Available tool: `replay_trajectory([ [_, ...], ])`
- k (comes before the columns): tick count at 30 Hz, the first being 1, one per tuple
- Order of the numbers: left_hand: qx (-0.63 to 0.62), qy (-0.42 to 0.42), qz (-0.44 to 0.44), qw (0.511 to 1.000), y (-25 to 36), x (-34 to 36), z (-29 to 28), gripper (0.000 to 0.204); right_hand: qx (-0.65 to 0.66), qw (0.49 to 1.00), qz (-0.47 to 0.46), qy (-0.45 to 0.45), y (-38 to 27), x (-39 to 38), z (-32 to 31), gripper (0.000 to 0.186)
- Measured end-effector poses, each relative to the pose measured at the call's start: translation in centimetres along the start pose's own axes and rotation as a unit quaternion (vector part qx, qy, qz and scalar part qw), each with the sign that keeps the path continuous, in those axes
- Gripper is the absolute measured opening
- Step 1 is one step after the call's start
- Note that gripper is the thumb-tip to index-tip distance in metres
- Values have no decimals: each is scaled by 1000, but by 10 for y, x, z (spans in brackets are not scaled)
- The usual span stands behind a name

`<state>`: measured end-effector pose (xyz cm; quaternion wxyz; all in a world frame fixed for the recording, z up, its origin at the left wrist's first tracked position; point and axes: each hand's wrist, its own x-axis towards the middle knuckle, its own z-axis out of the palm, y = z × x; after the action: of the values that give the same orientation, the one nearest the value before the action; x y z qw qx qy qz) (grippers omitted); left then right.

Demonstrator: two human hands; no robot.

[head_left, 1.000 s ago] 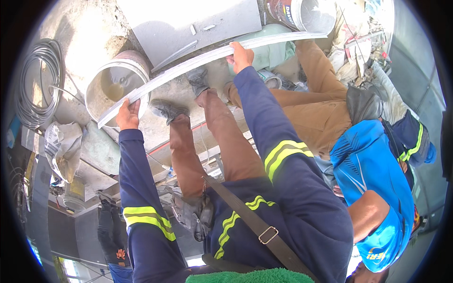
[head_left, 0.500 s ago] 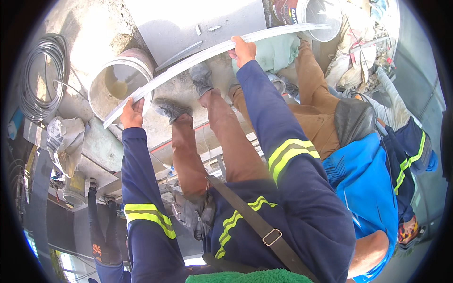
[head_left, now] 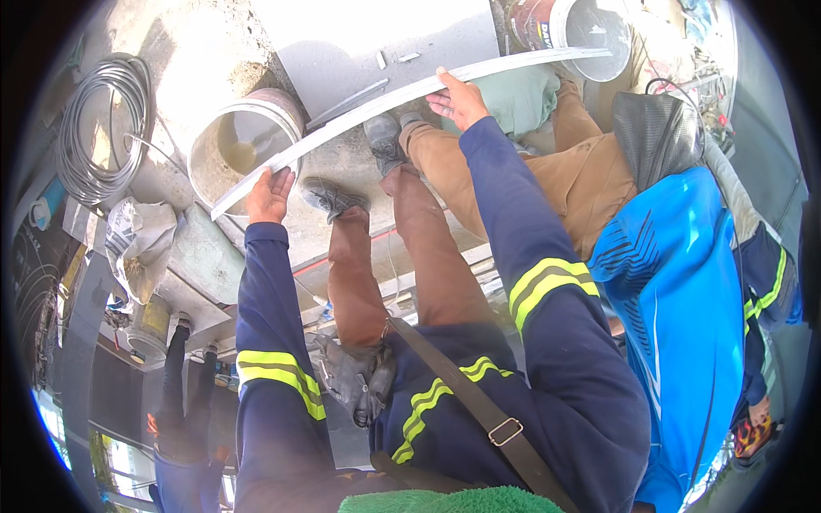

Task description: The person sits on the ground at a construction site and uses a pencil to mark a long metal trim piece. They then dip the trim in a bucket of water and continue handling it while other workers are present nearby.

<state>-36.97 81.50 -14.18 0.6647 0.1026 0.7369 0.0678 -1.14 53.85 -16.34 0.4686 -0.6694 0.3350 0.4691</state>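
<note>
Spanning the scene from near left to far right, a long white strip is hanging in the air between two bare hands in the head view. The left hand is gripping it close to its near left end, the fingers curling loosely around its near edge. The right hand is gripping it farther along, one fingertip reaching over the far edge while the remaining fingers are spreading out below the near edge; how firmly either hand is squeezing, one cannot tell. Beyond the strip's left end, a bucket is holding some murky liquid, and the strip is crossing in front of its mouth. At the far right, a reddish bucket is showing its pale mouth behind the strip's other end. Between the two, a grey board is lying on the far side, bearing a few small pale pieces. A pale green sack is lying just right of the right hand. On the left, a coil of grey cable is resting, and nearer, a crumpled white sack is sitting. On the near right, a person in a blue shirt is taking up the space beside the right sleeve.
</note>
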Motion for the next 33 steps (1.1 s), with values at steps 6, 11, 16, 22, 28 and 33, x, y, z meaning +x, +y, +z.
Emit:
replay_trajectory([
  [6,38,-37,-9,999,2,-36,-2,56,12,1000,-10,-8,11,-14,0,79],
  [11,313,-67,56,946,-9,-126,-67,69,-51,998,-33,-32,54,-68,7,81],
  [16,329,5,-15,944,-71,-196,-200,61,-174,979,38,-95,109,-124,-7,66],
  [22,239,88,-34,966,-207,-289,-289,45,-311,941,60,-118,114,-135,-32,51],
  [28,362,14,17,932,-256,-309,-292,52,-337,937,-21,-89,43,-132,-57,45],
  [33,198,35,105,974,-201,-312,-297,54,-331,938,-45,-91,24,-141,-34,40],
])
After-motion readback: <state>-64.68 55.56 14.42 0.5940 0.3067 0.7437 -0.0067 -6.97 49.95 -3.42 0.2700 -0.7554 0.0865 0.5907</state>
